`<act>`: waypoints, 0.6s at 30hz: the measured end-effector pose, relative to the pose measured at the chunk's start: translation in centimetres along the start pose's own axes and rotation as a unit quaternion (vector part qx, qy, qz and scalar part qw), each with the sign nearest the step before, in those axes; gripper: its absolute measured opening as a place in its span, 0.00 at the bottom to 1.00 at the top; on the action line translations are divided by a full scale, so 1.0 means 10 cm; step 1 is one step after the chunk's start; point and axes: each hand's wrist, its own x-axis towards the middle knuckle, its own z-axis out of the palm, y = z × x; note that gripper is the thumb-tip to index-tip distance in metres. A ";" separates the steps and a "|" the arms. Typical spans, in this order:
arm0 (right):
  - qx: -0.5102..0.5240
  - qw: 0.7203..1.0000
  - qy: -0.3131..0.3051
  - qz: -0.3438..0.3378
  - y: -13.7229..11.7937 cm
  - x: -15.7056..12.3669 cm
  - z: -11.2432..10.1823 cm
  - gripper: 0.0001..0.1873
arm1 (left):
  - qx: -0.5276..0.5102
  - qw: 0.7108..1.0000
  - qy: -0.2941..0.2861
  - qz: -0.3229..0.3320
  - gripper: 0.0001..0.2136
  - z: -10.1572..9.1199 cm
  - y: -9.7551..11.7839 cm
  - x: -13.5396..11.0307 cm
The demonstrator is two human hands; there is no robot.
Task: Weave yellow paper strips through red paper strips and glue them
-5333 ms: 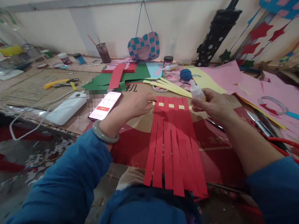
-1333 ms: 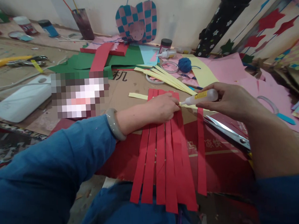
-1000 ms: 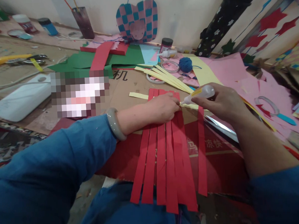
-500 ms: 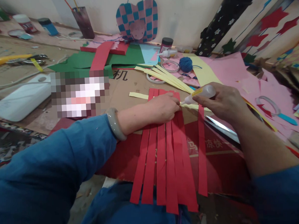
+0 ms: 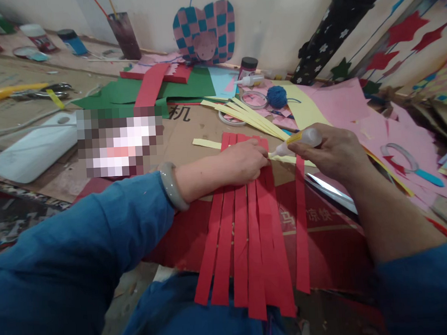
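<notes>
Red paper (image 5: 253, 226) cut into several long strips hangs over the table's near edge toward my lap. My left hand (image 5: 243, 161) presses on its upper part, fingers curled together at the right edge; the fingertips are partly hidden. A pale yellow paper strip (image 5: 206, 144) runs crosswise through the red strips and comes out on the right. My right hand (image 5: 333, 151) is closed around a white glue bottle (image 5: 300, 141), its nozzle tilted down to the yellow strip beside my left fingertips. One loose red strip (image 5: 301, 228) lies apart below the bottle.
Scissors (image 5: 332, 194) lie by my right wrist. Beyond are yellow strips (image 5: 249, 117), a tape roll (image 5: 231, 118), blue yarn (image 5: 277, 96) and pink paper (image 5: 340, 101). A white power bank-like block (image 5: 31, 147) and yellow-handled pliers (image 5: 20, 91) lie left.
Almost nothing differs. Both hands, the glue bottle and the red paper keep their places; the view has shifted very slightly.
</notes>
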 end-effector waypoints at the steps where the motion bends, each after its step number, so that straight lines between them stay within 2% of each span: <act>1: 0.002 1.000 0.000 0.000 0.00 0.00 0.00 0.15 | 0.002 1.000 -0.001 0.000 0.16 0.00 0.00 0.00; 9: 0.024 1.000 -0.002 0.009 -0.04 0.00 -0.01 0.15 | -0.002 0.999 0.033 0.016 0.15 0.04 -0.02 0.00; 18: 0.008 0.999 -0.019 0.026 -0.01 -0.03 -0.04 0.14 | -0.005 0.999 0.035 0.017 0.13 0.05 -0.03 0.01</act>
